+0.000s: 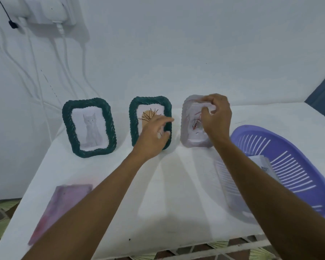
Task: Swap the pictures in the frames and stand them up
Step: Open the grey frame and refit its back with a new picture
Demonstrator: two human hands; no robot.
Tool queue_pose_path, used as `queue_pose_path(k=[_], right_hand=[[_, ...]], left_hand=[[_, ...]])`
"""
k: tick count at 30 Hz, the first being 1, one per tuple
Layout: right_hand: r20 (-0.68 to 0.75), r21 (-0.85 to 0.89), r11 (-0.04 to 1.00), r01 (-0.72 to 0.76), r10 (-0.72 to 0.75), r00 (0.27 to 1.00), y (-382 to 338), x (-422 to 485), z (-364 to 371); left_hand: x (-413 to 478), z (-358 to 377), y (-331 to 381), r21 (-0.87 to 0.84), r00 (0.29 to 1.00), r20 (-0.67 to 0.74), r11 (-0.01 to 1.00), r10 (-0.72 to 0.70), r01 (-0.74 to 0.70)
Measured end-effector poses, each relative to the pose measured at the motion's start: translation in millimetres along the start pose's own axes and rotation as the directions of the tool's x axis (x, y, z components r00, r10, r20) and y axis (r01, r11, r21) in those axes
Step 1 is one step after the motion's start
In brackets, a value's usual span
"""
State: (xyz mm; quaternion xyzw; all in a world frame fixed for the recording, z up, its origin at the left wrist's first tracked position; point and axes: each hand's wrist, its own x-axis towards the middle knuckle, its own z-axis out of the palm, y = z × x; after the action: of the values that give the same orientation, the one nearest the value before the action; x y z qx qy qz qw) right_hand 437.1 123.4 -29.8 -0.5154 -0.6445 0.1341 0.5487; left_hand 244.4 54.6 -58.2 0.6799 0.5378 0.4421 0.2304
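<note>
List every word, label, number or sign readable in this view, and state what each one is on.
Nothing here reads clearly.
White packet in the purple basket: a small dark print, too blurred to read.
Cat picture, plant picture and the picture in the pale frame: drawings only, no words visible.
</note>
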Motion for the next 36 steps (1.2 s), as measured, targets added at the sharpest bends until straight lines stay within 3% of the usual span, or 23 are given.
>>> queue_pose_path(k=[3,7,9,12,17,22,30,33,36], right_hand=[[0.019,-0.134,0.985,-0.107,0.110,0.994,26,16,-24],[0.220,-0.090,0.987,-0.133,0.150,0.964,51,22,-39],[0.291,-0.019,0.977,-0.212,0.208,0.934,52,22,-44],[0.288,0.072,0.967,-0.243,0.213,0.933,48,22,-55],[0.336,0.282,0.912,-0.299,0.198,0.921,35,15,-73],[0.477,0.442,0.806,-0.394,0.160,0.864,6,-6,-83],[0.683,0.520,0.651,-0.552,0.072,0.727,-26,-58,-68],[0.707,0.495,0.657,-0.569,0.076,0.703,-38,-75,-58],[0.695,0.467,0.675,-0.571,0.119,0.709,-50,-91,-46]], left_hand=[[-3,34,15,-0.115,0.966,0.197,0.974,-0.169,0.194],[-8,71,11,-0.084,0.952,0.247,0.975,-0.180,0.206],[-7,81,11,-0.078,0.945,0.239,0.966,-0.224,0.248],[-5,86,13,-0.080,0.945,0.160,0.951,-0.284,0.299],[-22,68,22,-0.213,0.985,0.005,0.962,-0.175,0.172],[-56,24,38,-0.406,0.979,0.048,0.892,-0.198,0.200],[-130,-33,37,-0.477,0.967,0.063,0.844,-0.248,0.247],[-151,-43,25,-0.425,0.960,0.066,0.863,-0.272,0.274],[-160,-48,16,-0.063,0.983,-0.092,0.986,-0.161,0.156]])
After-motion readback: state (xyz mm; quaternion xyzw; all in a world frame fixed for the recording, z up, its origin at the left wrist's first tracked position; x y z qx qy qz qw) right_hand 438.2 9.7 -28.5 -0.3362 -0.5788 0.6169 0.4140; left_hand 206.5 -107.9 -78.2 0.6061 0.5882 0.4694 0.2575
